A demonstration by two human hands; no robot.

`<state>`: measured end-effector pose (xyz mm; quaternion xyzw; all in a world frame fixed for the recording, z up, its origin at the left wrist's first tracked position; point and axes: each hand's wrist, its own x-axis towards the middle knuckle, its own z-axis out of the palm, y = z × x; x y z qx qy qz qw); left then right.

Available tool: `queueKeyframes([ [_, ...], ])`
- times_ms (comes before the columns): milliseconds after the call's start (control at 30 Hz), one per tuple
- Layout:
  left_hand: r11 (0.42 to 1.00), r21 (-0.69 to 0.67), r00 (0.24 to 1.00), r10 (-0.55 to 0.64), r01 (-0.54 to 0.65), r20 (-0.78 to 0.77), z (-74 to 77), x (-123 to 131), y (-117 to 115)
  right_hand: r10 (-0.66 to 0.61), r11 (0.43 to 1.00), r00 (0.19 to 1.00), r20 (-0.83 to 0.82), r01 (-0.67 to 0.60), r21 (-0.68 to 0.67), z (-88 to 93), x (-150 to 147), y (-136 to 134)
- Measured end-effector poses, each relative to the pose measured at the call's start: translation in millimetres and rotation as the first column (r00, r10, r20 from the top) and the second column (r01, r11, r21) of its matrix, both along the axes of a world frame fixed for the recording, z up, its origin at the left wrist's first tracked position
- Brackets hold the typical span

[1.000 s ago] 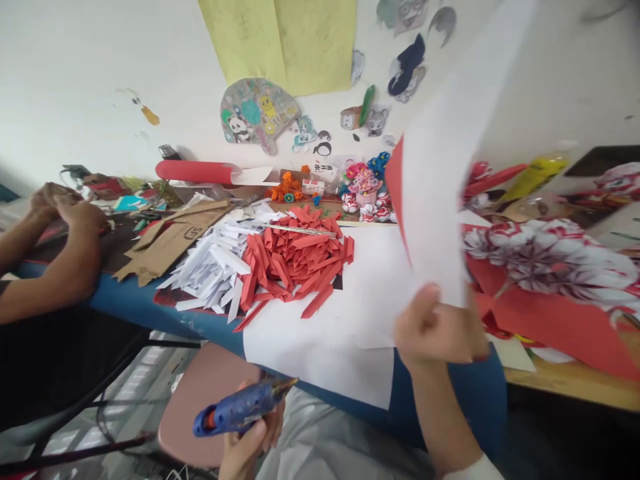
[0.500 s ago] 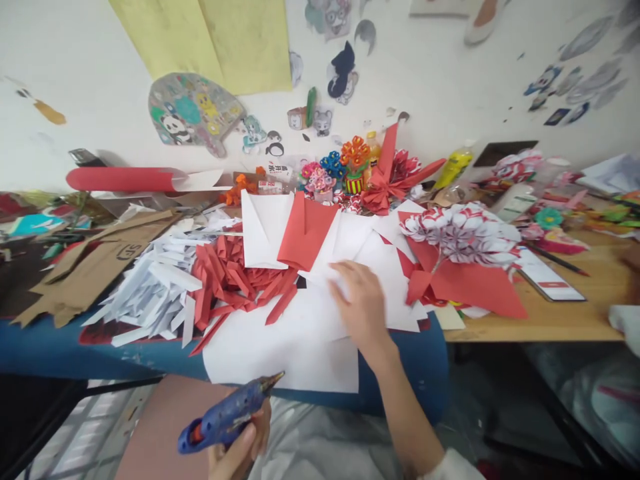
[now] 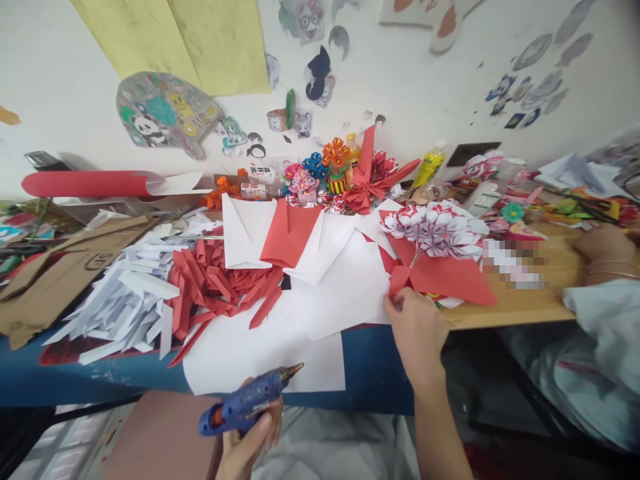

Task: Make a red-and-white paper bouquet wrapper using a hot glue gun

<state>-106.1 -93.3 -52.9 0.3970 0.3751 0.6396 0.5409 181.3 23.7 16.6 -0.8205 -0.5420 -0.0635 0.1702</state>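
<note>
My left hand (image 3: 253, 433) is closed round a blue hot glue gun (image 3: 250, 402), its nozzle pointing right over a large white sheet (image 3: 235, 360). My right hand (image 3: 419, 333) has its thumb and fingers pinched on a red folded paper (image 3: 400, 279), at the foot of a red-and-white paper flower (image 3: 435, 230). That flower lies across red sheets. To the left of my right hand, folded white paper (image 3: 247, 233) and a folded red paper (image 3: 293, 233) stand beside one another. Heaps of white paper strips (image 3: 127, 293) and red paper strips (image 3: 205, 280) lie on the left.
A co-worker's arm (image 3: 607, 250) rests on the wooden table (image 3: 530, 310) at the right. Brown cardboard (image 3: 70, 273) and a red paper roll (image 3: 85, 183) occupy the left. Along the wall are flower pots (image 3: 336, 167), a red paper bow (image 3: 367, 190) and a yellow bottle (image 3: 430, 163).
My right hand has gone from above the white sheets rightward to the red paper by the flower. The glue gun has shifted slightly right. The view has turned right, bringing in a co-worker's arm.
</note>
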Motion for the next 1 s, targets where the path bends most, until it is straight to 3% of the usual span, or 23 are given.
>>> queueKeyframes([
  [267, 0.998, 0.034, 0.998, -0.061, 0.060, 0.028, -3.4, 1, 5, -0.015, 0.996, 1.000, -0.007, 0.015, 0.086, -1.1, 3, -4],
  [400, 0.994, 0.045, 0.994, -0.102, 0.100, 0.043, 1.9, 6, 6, 0.002, 0.989, 0.999, -0.040, 0.004, 0.149, -5.8, 10, -6],
  [633, 0.987, -0.160, 0.999, -0.001, 0.008, 0.042, 20.5, 24, 6, 0.096, 0.989, 0.988, -0.120, -0.082, 0.124, -10.4, 13, -2],
  [767, 0.985, -0.173, 1.000, -0.004, 0.006, 0.008, 19.0, 29, 12, 0.165, 0.983, 0.973, -0.163, -0.148, 0.112, -11.9, 10, 3],
  [1000, 0.975, -0.193, 0.981, 0.074, -0.109, -0.181, 9.4, 33, 17, 0.157, 0.979, 0.966, -0.206, -0.125, 0.160, -12.6, 2, -1],
])
